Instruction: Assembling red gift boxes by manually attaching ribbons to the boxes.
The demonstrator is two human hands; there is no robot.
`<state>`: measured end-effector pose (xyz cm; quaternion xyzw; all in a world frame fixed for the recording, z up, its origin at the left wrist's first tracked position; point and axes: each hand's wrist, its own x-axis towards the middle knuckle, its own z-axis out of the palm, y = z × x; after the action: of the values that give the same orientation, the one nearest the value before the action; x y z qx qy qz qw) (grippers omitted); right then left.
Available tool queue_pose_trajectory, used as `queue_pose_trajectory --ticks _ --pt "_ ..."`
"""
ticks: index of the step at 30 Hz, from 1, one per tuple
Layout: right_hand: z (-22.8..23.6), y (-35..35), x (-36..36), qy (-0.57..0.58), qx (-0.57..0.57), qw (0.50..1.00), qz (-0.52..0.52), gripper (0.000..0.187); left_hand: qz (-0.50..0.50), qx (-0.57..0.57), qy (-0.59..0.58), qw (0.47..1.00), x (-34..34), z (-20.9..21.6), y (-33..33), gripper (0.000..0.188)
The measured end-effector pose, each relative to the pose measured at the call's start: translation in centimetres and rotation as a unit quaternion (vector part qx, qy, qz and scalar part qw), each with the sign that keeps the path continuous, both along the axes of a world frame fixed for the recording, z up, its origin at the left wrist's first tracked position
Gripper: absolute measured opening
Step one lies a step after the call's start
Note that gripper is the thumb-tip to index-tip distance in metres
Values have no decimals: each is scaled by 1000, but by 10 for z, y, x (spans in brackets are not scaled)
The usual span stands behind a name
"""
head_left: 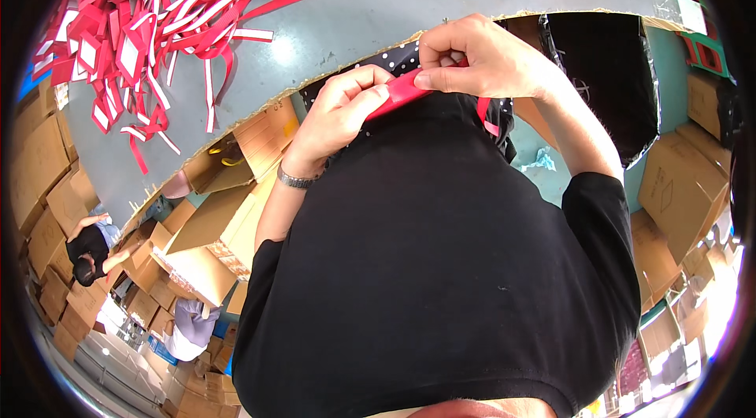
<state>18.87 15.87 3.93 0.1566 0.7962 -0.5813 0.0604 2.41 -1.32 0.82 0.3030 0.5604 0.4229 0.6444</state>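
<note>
Both hands meet just above centre, at about twelve o'clock, pinching one red strip (400, 90) between them. The left hand (340, 117) grips its lower end with curled fingers; a bracelet (294, 179) circles that wrist. The right hand (480, 58) nips the upper end between thumb and forefinger. A black shirt (441, 260) fills the middle down to six. A heap of red strips (157, 16) lies on the grey table (378, 0) at ten o'clock. Cardboard boxes (213, 237) crowd eight o'clock, more at three.

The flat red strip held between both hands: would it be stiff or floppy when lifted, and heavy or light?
The flat red strip probably bends easily: similar strips in the red and white pile curl and drape. It seems light, since the left hand and right hand pinch it with fingertips only. It is unlikely to roll.
</note>
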Motion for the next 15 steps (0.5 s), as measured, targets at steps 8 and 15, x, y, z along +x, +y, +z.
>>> queue_pose_trajectory --ticks 8,15 --pt "-7 -3 1 2 -7 1000 -12 25 12 4 24 1000 5 4 0 18" --pt "-6 -5 2 10 11 1000 -7 26 9 0 46 999 5 -1 -6 20"
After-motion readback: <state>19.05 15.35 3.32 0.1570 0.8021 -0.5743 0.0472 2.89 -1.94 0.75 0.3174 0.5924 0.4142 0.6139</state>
